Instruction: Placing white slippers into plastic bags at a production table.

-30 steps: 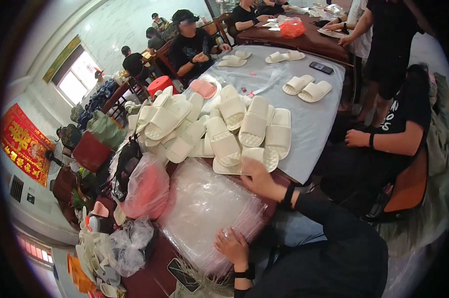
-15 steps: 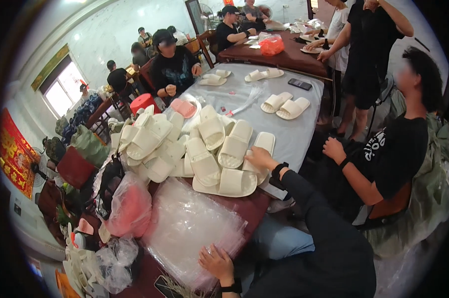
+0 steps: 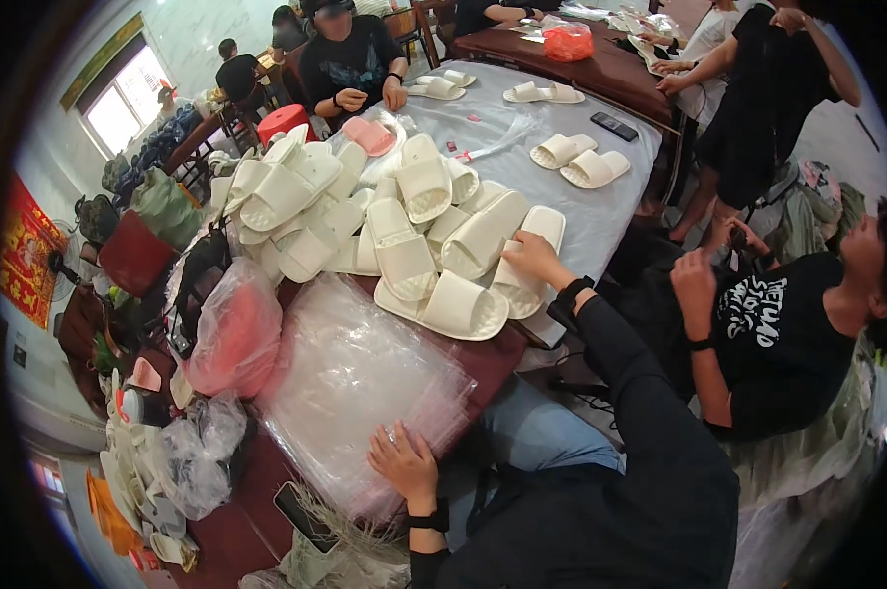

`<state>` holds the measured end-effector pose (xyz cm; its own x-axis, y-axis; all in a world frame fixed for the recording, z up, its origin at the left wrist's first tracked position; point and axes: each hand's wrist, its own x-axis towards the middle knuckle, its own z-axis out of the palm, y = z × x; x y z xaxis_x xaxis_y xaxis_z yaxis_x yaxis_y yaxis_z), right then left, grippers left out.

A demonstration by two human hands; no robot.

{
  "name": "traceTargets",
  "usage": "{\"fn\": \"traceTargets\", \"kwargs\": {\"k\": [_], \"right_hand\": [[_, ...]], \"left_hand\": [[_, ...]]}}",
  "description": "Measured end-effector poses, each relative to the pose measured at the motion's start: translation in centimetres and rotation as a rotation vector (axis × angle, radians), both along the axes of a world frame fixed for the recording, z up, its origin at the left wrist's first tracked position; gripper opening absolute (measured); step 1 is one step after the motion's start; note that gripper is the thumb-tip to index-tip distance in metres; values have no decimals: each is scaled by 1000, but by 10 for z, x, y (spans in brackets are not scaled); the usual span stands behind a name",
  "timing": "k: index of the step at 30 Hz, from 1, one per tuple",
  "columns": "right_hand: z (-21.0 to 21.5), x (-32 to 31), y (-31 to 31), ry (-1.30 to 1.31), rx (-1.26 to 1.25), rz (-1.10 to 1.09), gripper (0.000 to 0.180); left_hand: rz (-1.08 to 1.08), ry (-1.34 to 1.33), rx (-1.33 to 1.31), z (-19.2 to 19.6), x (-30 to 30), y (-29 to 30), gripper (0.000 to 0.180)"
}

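Note:
My left hand (image 3: 404, 463) lies on a stack of clear plastic bags (image 3: 350, 368) at the table's near side, fingers stretched out over its right edge. My right hand (image 3: 534, 258) is closed on a cream slipper (image 3: 547, 231) at the right end of a large heap of slippers, its fingers at the strap. Touching that slipper on the left is another cream slipper (image 3: 486, 236). One more cream slipper (image 3: 453, 306) lies sideways at the heap's front. The undersides of my right fingers are hidden.
Pairs of cream slippers (image 3: 581, 162) and a dark phone (image 3: 613, 125) lie on the plastic-covered table. A pink slipper (image 3: 370, 135) is behind the heap. A second phone (image 3: 303, 515) lies near me. People sit across and to my right.
The view has shifted, with the table's things at a new angle. My right hand stays at the slipper and my left on the bags. The person across has brought both hands closer together.

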<state>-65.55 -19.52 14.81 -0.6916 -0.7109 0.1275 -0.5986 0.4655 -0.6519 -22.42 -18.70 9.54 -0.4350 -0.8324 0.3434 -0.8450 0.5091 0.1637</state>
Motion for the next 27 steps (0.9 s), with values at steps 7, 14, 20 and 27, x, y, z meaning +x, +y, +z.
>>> {"fn": "traceTargets", "kwargs": {"k": [7, 14, 20, 27], "right_hand": [[30, 3, 14, 44, -22, -27, 31], [49, 29, 27, 13, 32, 230, 34], [52, 46, 42, 52, 85, 321, 33], [33, 60, 55, 404, -54, 545, 29]], "left_hand": [[-19, 8, -23, 1, 1, 1, 43], [-15, 22, -11, 3, 2, -1, 43], [-22, 36, -4, 4, -3, -3, 42], [5, -1, 71, 6, 1, 0, 43]]}}
